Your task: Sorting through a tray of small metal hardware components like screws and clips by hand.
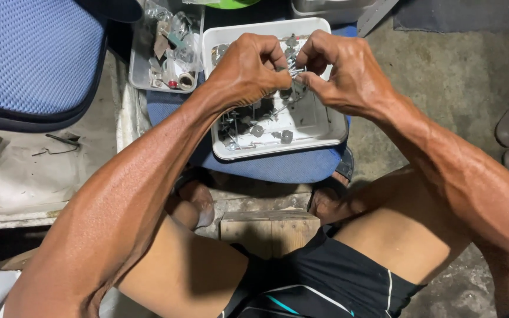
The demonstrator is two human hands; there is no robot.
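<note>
A: Starting at the left, what is there?

B: A blue padded seat (30,56) lies at the far left, and just right of it a clear tray (139,70) holds a jumble of small bits. Neither hand is near them.

A: And the hands?

B: The left hand (248,68) is pinched shut on a small metal part (296,72), thumb and forefinger tight. The right hand (346,70) meets it from the other side, its fingertips closed narrowly on the same part. The part hangs between them, above the far half of a white tray (266,150).

A: What is in that tray?

B: More small metal pieces (257,131), some with thin wire legs, scattered over its floor. The tray rests on a blue cushion (290,168), not on a tabletop.

A: What might go wrong?

B: The part is tiny and held only at the fingertips, so a slip seems the likeliest trouble. If it fell straight down it would land among the look-alike pieces; if it sprang sideways to the right, it could clear the rim and reach the rough concrete floor (460,76). A forearm pressing the near rim could also tip the tray on its soft cushion.
</note>
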